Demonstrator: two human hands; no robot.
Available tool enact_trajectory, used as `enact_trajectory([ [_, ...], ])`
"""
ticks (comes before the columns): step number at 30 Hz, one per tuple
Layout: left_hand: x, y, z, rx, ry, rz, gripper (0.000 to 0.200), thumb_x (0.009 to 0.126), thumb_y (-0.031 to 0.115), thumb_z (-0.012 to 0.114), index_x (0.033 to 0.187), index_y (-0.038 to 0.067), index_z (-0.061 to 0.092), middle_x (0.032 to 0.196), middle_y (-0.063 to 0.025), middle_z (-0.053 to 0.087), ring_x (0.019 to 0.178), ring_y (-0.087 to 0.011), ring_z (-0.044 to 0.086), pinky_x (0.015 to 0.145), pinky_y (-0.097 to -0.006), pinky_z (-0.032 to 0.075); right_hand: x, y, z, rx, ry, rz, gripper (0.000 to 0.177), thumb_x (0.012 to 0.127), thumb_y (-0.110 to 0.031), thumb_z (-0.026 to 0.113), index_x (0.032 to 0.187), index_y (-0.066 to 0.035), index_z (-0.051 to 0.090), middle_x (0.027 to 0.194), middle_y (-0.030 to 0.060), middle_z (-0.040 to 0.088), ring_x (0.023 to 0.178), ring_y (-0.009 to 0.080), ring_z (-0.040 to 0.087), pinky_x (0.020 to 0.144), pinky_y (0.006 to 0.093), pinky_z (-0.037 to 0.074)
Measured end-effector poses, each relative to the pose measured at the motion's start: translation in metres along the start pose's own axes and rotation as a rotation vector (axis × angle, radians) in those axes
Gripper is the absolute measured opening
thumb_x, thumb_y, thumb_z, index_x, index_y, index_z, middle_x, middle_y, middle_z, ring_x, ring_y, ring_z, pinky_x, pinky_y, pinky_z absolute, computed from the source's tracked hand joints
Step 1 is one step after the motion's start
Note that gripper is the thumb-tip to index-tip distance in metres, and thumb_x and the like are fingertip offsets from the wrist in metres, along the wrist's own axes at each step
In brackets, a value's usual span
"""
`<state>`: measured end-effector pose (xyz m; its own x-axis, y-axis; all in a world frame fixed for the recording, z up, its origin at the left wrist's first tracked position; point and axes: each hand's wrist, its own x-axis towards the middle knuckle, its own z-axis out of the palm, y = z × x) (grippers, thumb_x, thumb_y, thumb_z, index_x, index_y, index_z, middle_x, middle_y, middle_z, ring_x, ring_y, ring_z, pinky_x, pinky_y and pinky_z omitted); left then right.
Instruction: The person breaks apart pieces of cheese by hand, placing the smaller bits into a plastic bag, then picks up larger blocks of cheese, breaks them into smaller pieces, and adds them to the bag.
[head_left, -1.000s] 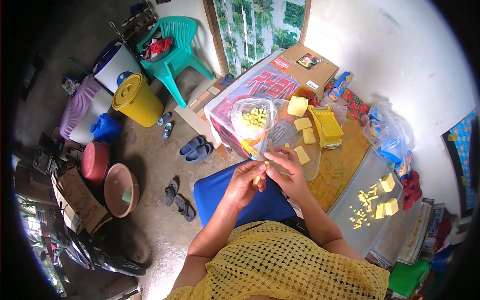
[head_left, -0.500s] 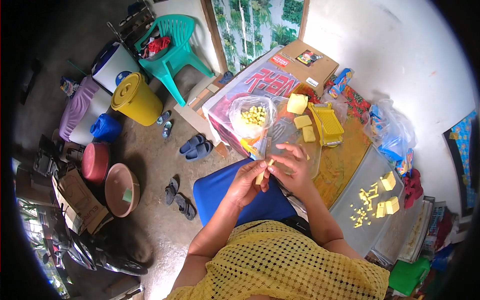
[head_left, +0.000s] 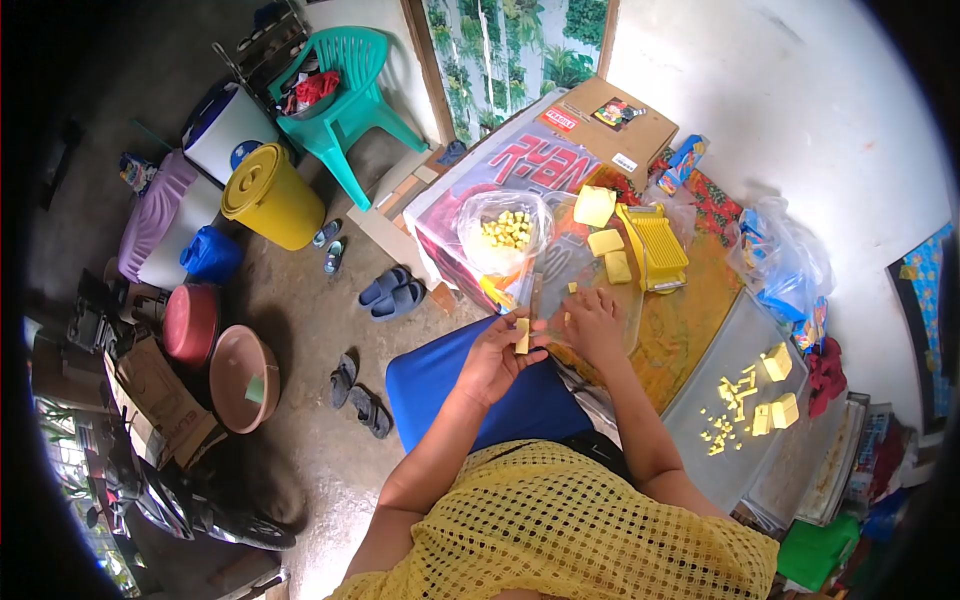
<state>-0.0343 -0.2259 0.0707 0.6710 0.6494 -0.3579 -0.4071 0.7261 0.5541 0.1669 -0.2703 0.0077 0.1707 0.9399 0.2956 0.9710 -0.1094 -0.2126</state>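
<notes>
A flat yellow strip [head_left: 522, 336] rests on the fingers of my left hand [head_left: 492, 362], above the blue seat. My right hand [head_left: 596, 330] is over the near part of the clear board [head_left: 630, 312], fingers bent downward; small yellow pieces lie by its fingertips, and whether it grips one is hard to tell. Beyond the hands, a clear plastic-lined bowl [head_left: 467, 232] holds yellow cubes [head_left: 508, 230]. Yellow blocks [head_left: 595, 206] sit beside a yellow slicer [head_left: 655, 250]. An orange-handled knife [head_left: 497, 293] lies left of the board.
At the right, a grey tray [head_left: 690, 402] carries yellow blocks and small bits. Plastic bags [head_left: 780, 260] lie against the wall. A cardboard box [head_left: 640, 130] stands at the table's far end. A blue seat [head_left: 440, 385] is below my hands; slippers [head_left: 392, 293] lie on the floor.
My hands have come apart. The right has moved away to the board, while the left has turned palm up with the yellow strip. Small pieces now show near the right fingertips.
</notes>
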Motion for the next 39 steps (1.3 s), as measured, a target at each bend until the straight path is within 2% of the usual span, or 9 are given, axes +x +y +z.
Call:
enact_trajectory([
  [5, -0.006, 0.005, 0.011, 0.017, 0.022, 0.036, 0.044, 0.088, 0.004, 0.054, 0.13, 0.004, 0.04, 0.123, -0.0131, 0.054, 0.105, -0.0227, 0.059, 0.085, -0.039, 0.053, 0.004, -0.006, -0.018, 0.201, -0.031, 0.044, 0.038, 0.074, -0.016, 0.066, 0.112, -0.015, 0.062, 0.121, 0.0044, 0.055, 0.115, 0.0306, 0.045, 0.097, 0.0467, 0.031],
  [8, -0.007, 0.003, 0.012, -0.006, 0.004, 0.081, 0.046, 0.088, 0.005, 0.056, 0.131, 0.005, 0.039, 0.126, -0.0129, 0.053, 0.109, -0.0236, 0.058, 0.087, -0.0394, 0.052, 0.01, -0.011, -0.032, 0.584, 0.016, 0.028, 0.038, 0.077, -0.016, 0.068, 0.114, -0.011, 0.061, 0.113, 0.0066, 0.058, 0.109, 0.0272, 0.051, 0.09, 0.0403, 0.04],
  [11, -0.012, 0.006, 0.017, -0.014, -0.023, 0.103, 0.049, 0.089, 0.006, 0.056, 0.134, 0.005, 0.036, 0.127, -0.0139, 0.053, 0.109, -0.0246, 0.058, 0.089, -0.0391, 0.051, 0.012, -0.032, -0.054, 1.343, -0.225, 0.297, 0.038, 0.08, -0.018, 0.069, 0.116, -0.007, 0.06, 0.105, 0.0075, 0.06, 0.102, 0.0208, 0.055, 0.082, 0.0339, 0.045],
  [17, -0.024, 0.021, 0.025, 0.423, -0.083, 0.224, 0.053, 0.089, 0.002, 0.056, 0.135, 0.004, 0.029, 0.119, -0.0178, 0.055, 0.098, -0.0206, 0.06, 0.084, -0.034, 0.051, 0.017, -0.053, -0.087, 0.984, -0.07, -0.12, 0.027, 0.08, -0.018, 0.071, 0.105, -0.008, 0.067, 0.099, 0.0068, 0.059, 0.094, 0.0171, 0.054, 0.078, 0.0298, 0.046],
  [20, -0.034, 0.027, 0.03, 0.589, -0.106, 0.283, 0.053, 0.089, 0.0, 0.057, 0.133, 0.004, 0.028, 0.111, -0.0164, 0.059, 0.093, -0.0172, 0.06, 0.08, -0.0315, 0.05, 0.016, -0.053, -0.091, 1.03, -0.094, -0.172, 0.022, 0.079, -0.017, 0.072, 0.099, -0.009, 0.069, 0.099, 0.0073, 0.058, 0.095, 0.0179, 0.054, 0.078, 0.0284, 0.046],
  [26, -0.037, 0.025, 0.032, 0.545, -0.127, 0.399, 0.031, 0.086, -0.004, 0.061, 0.113, 0.002, 0.047, 0.1, -0.0106, 0.062, 0.09, -0.016, 0.06, 0.077, -0.0293, 0.051, 0.012, -0.054, -0.112, 1.227, -0.262, -0.079, 0.02, 0.083, -0.012, 0.069, 0.101, -0.003, 0.065, 0.097, 0.0054, 0.064, 0.09, 0.013, 0.06, 0.077, 0.026, 0.047],
  [30, -0.042, 0.028, 0.034, 0.554, -0.142, 0.4, 0.016, 0.086, -0.004, 0.061, 0.1, 0.0, 0.056, 0.098, -0.009, 0.062, 0.088, -0.0153, 0.061, 0.074, -0.0286, 0.053, 0.008, -0.059, -0.121, 1.234, -0.2, -0.105, 0.022, 0.084, -0.011, 0.068, 0.105, -0.003, 0.065, 0.093, 0.0042, 0.066, 0.084, 0.0105, 0.061, 0.075, 0.0249, 0.048],
  [35, -0.046, 0.033, 0.035, 0.546, -0.211, 0.371, 0.017, 0.086, -0.002, 0.062, 0.102, -0.001, 0.057, 0.095, -0.0094, 0.063, 0.085, -0.015, 0.062, 0.075, -0.0288, 0.054, 0.006, -0.055, -0.12, 1.229, -0.179, -0.169, 0.024, 0.084, -0.009, 0.068, 0.107, -0.002, 0.065, 0.093, 0.0048, 0.066, 0.083, 0.0092, 0.061, 0.074, 0.0243, 0.048],
  [39, -0.047, 0.034, 0.036, 0.52, -0.224, 0.364, 0.017, 0.086, -0.001, 0.063, 0.102, -0.002, 0.058, 0.094, -0.0098, 0.064, 0.082, -0.0155, 0.063, 0.074, -0.029, 0.054, 0.004, -0.057, -0.117, 1.455, -0.251, -0.064, 0.022, 0.084, -0.006, 0.067, 0.105, 0.0, 0.065, 0.094, 0.0053, 0.066, 0.084, 0.009, 0.061, 0.075, 0.0237, 0.049],
])
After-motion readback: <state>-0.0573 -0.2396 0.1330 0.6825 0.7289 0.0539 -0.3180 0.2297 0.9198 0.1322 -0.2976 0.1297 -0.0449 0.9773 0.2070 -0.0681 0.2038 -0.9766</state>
